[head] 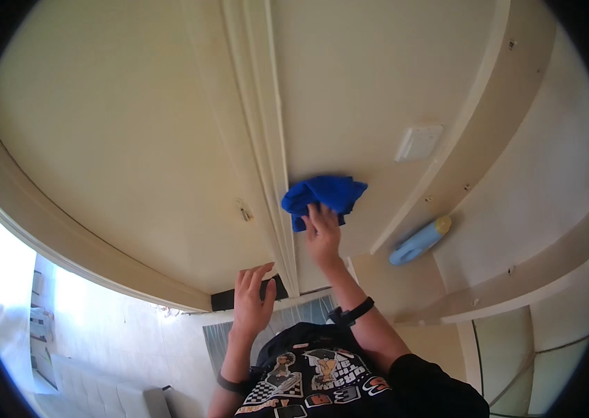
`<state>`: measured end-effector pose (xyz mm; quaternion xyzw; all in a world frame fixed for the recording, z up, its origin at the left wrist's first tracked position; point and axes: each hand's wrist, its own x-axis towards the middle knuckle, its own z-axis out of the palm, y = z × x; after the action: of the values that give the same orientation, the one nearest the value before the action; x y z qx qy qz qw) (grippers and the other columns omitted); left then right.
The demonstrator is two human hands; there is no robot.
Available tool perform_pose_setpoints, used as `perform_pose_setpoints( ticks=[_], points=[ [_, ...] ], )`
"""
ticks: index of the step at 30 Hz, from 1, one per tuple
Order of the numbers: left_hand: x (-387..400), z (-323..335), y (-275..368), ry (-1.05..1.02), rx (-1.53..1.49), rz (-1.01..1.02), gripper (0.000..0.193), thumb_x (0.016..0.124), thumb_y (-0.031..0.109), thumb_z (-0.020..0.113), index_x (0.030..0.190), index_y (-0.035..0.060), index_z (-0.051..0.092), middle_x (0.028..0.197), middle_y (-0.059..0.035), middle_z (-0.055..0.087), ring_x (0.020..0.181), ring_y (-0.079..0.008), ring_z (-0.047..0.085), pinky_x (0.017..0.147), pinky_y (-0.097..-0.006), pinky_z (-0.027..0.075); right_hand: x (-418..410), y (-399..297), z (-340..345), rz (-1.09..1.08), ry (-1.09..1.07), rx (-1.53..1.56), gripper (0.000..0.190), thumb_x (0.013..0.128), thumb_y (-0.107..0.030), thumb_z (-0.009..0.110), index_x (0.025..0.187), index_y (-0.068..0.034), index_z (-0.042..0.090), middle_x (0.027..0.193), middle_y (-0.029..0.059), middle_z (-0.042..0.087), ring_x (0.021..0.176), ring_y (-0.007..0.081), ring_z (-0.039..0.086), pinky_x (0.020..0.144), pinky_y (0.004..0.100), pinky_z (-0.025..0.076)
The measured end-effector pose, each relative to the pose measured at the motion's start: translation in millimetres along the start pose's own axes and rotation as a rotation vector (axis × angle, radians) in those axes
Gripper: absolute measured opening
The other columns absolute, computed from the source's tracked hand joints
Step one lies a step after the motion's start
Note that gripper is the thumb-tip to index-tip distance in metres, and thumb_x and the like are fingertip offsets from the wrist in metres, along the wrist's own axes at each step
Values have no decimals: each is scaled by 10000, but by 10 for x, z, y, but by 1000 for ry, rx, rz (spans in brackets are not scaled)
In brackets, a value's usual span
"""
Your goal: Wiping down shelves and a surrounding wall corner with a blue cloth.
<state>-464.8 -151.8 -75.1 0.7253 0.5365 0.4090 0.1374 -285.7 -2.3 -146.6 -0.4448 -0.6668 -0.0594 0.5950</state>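
My right hand (323, 235) presses a crumpled blue cloth (326, 194) against the cream wall (346, 94), just beside the ridged door-frame moulding (260, 141). Part of the fingers is covered by the cloth's folds. Lower and to the left, my left hand (254, 300) is raised with nothing in it, its fingers apart. Behind it is a dark panel (224, 300) near the bottom of the broad cream surface (117, 157). A white wall switch plate (421, 142) sits up and right of the cloth.
A light blue bottle with a yellow cap (420, 241) stands in a shelf niche to the right. The shelf edge (482, 136) curves along that side. A small metal fitting (245, 213) projects left of the moulding. Below are a patterned mat (299, 313) and a pale tufted seat (101, 386).
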Motion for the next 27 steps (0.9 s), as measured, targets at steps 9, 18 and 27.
perform_pose_setpoints(
  ticks=[9, 18, 27],
  points=[
    [-352, -345, -388, 17, -53, -32, 342, 909, 55, 625, 1250, 29, 623, 1143, -159, 655, 1092, -373, 572, 974, -456, 452, 207, 498, -452, 284, 409, -205, 415, 928, 11, 663, 1337, 41, 598, 1471, 285, 481, 1408, 404, 438, 1127, 413, 408],
    [-391, -576, -600, -58, -105, 65, 337, 906, 48, 632, 1241, 26, 618, 1142, -159, 659, 1072, -373, 581, 954, -452, 464, -234, 332, -156, 228, 195, -95, 348, 925, 104, 561, 1269, 90, 611, 1458, 258, 511, 1372, 414, 478, 1123, 427, 420],
    [-455, -592, -869, -36, -124, -51, 338, 895, 48, 632, 1233, 32, 624, 1093, -155, 653, 1024, -335, 594, 929, -442, 472, 26, 437, -332, 329, 294, -291, 450, 965, -4, 567, 1410, 33, 506, 1557, 302, 346, 1448, 428, 351, 1163, 425, 361]
  ],
)
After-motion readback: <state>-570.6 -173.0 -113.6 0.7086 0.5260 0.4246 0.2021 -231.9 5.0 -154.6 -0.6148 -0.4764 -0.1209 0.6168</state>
